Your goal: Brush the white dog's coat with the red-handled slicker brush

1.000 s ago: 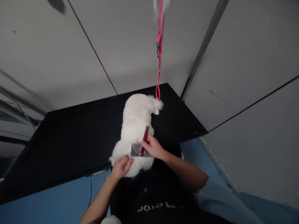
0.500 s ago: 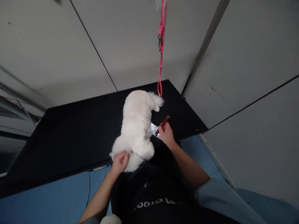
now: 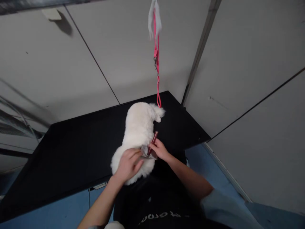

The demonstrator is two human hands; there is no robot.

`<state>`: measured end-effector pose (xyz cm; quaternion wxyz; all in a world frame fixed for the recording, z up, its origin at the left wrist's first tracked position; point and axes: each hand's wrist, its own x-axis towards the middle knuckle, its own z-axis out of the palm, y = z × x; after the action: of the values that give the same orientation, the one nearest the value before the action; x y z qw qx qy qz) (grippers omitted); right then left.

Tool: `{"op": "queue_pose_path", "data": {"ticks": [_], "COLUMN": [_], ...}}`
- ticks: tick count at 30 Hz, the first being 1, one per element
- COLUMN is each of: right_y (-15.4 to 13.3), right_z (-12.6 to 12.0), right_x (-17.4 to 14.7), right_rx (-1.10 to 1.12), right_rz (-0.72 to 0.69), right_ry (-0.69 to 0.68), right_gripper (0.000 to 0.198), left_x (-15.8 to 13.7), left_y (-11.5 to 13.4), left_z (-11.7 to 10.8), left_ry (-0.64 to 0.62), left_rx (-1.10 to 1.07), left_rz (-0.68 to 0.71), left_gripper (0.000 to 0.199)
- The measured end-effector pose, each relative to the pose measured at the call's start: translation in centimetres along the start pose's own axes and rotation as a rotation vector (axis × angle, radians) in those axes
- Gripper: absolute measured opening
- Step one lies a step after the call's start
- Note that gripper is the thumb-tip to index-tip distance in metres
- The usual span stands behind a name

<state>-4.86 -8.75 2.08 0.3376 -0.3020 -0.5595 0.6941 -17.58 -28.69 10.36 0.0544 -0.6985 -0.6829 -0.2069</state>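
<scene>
A white fluffy dog is on a black table, its head end away from me and its rear close to me. Low over its hindquarters, my right hand grips a slicker brush by its dark red handle, which tilts up to the right. The brush's shiny, pale, wide head is at the lower end and blurs against the fur. My left hand reaches over the rump, fingers stretched towards the brush head and thumb apart. Its fingertips meet the head's left side; whether they pinch anything is unclear.
A pink leash hangs by the dog's head, with a white cloth strip at its top. Beneath the dog lies the black table, backed by a pale panelled wall. Grey hoses are at the left.
My left hand has moved from the dog's rear to the brush head and uncurled. My right hand has brought the brush left and down, over the hindquarters. The view has tilted up slightly.
</scene>
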Motion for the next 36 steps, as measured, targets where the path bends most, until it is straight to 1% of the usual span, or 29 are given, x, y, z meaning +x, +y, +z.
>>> {"op": "queue_pose_path", "data": {"ticks": [1,2,3,4,5,6,9,10,11,14,15,16,17,18,19,20,21,23,24,25,26,28,29,30,31,32,33,34,36], "right_y": [0.0,-0.1,-0.3,-0.4,-0.5,-0.6,-0.3,-0.2,-0.1,-0.3,-0.4,-0.5,-0.5,-0.5,-0.5,-0.5,-0.6,-0.6,-0.6,-0.5,-0.5,-0.2,-0.2,-0.1,-0.1,-0.1,-0.1,-0.1,0.1], "right_z": [0.4,0.7,0.8,0.8,0.9,1.0,2.4,2.9,3.4,4.6,5.0,5.4,5.7,6.0,6.2,6.3,6.3,6.1,6.1,6.1,6.1,6.3,6.3,6.3,6.2,6.2,6.1,6.2,6.4], "right_x": [0.3,0.5,0.6,0.6,0.4,0.0,-1.4,-1.7,-1.9,-2.0,-2.1,-2.2,-2.4,-2.5,-2.5,-2.5,-2.5,-2.5,-2.5,-2.7,-2.9,-3.0,-2.9,-2.8,-2.6,-2.5,-2.5,-2.6,-3.0], "right_rx": [0.039,0.073,0.100,0.114,0.114,0.096,0.002,-0.013,-0.013,0.023,0.023,0.009,-0.013,-0.037,-0.056,-0.064,-0.061,-0.035,-0.027,-0.030,-0.042,-0.072,-0.081,-0.082,-0.075,-0.065,-0.059,-0.061,-0.080], "right_rz": [0.020,0.015,-0.014,-0.057,-0.104,-0.144,-0.154,-0.135,-0.119,-0.154,-0.186,-0.210,-0.211,-0.189,-0.156,-0.130,-0.123,-0.172,-0.207,-0.227,-0.220,-0.139,-0.099,-0.084,-0.099,-0.139,-0.185,-0.220,-0.204], "right_ry": [0.018,0.111,0.247,0.365,0.415,0.376,0.004,-0.048,-0.021,0.265,0.278,0.211,0.101,-0.009,-0.075,-0.076,-0.010,0.195,0.239,0.207,0.119,-0.070,-0.097,-0.055,0.042,0.146,0.205,0.194,0.030], "right_gripper": [0.028,0.029,0.029,0.029,0.028,0.027,0.024,0.024,0.024,0.025,0.025,0.024,0.023,0.022,0.022,0.022,0.023,0.023,0.022,0.022,0.020,0.018,0.018,0.018,0.019,0.019,0.019,0.019,0.018], "left_x": [0.8,1.2,1.4,1.3,0.8,0.2,-2.2,-2.9,-3.6,-5.1,-5.5,-5.7,-6.0,-6.2,-6.4,-6.5,-6.7,-6.8,-6.9,-6.9,-6.9,-6.8,-6.8,-6.8,-6.8,-6.8,-6.8,-6.8,-6.8], "left_y": [0.3,0.3,0.2,0.0,-0.5,-0.9,-2.5,-3.0,-3.4,-4.5,-4.9,-5.2,-5.5,-5.8,-6.0,-6.1,-6.2,-6.3,-6.3,-6.3,-6.4,-6.5,-6.5,-6.6,-6.7,-6.8,-6.9,-6.9,-7.1], "left_z": [0.7,1.5,2.3,2.9,3.4,3.7,3.4,3.1,2.8,2.0,1.9,1.9,1.9,2.0,2.2,2.3,2.5,2.7,2.8,2.9,2.9,3.0,3.0,3.0,3.1,3.1,3.2,3.3,3.4], "left_ry": [-0.092,-0.174,-0.226,-0.241,-0.235,-0.208,-0.097,-0.065,-0.035,0.018,0.019,0.014,0.008,0.007,0.018,0.035,0.053,0.083,0.088,0.090,0.090,0.108,0.129,0.153,0.177,0.197,0.210,0.216,0.232], "left_rx": [0.004,0.022,0.046,0.065,0.078,0.089,0.106,0.094,0.067,-0.084,-0.138,-0.187,-0.232,-0.271,-0.303,-0.329,-0.348,-0.370,-0.372,-0.374,-0.376,-0.377,-0.376,-0.375,-0.376,-0.380,-0.392,-0.413,-0.469], "left_rz": [0.031,0.053,0.066,0.068,0.067,0.065,-0.007,-0.061,-0.130,-0.327,-0.374,-0.407,-0.428,-0.440,-0.446,-0.446,-0.443,-0.429,-0.422,-0.414,-0.405,-0.392,-0.390,-0.394,-0.405,-0.421,-0.439,-0.459,-0.501], "left_gripper": [0.035,0.041,0.043,0.039,0.031,0.023,0.028,0.028,0.027,0.024,0.024,0.024,0.024,0.024,0.024,0.024,0.024,0.023,0.024,0.024,0.024,0.028,0.033,0.038,0.042,0.045,0.046,0.046,0.046]}}
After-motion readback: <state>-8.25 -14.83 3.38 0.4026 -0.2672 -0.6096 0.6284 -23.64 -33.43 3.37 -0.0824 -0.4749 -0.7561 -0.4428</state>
